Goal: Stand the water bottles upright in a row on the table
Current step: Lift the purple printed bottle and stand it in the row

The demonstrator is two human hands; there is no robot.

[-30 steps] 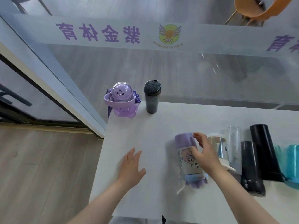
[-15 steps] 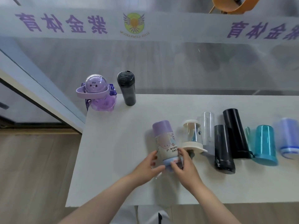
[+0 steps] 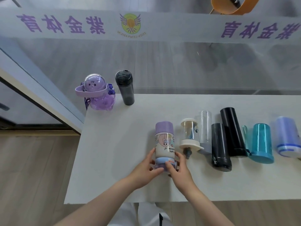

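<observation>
A purple-and-cream cartoon bottle [image 3: 164, 141] lies on the white table [image 3: 114, 144], its near end gripped by my left hand [image 3: 147, 168] and my right hand [image 3: 178, 168]. Two bottles stand upright at the far left corner: a purple cat-dome bottle [image 3: 96, 93] and a dark grey bottle [image 3: 125, 88]. To the right lie a cream-capped clear bottle [image 3: 189, 135], a clear tube bottle [image 3: 204, 128], two black bottles [image 3: 220, 146] [image 3: 232, 131], a teal bottle [image 3: 260, 142] and a pale blue bottle [image 3: 287, 136].
A glass wall with purple lettering [image 3: 65, 23] runs right behind the table's far edge. Wooden floor [image 3: 32, 168] lies to the left of the table, and an orange chair [image 3: 228, 5] shows beyond the glass.
My left hand came off the table and joined my right hand on the cartoon bottle's near end. My view shifted right, bringing the teal and pale blue bottles into sight.
</observation>
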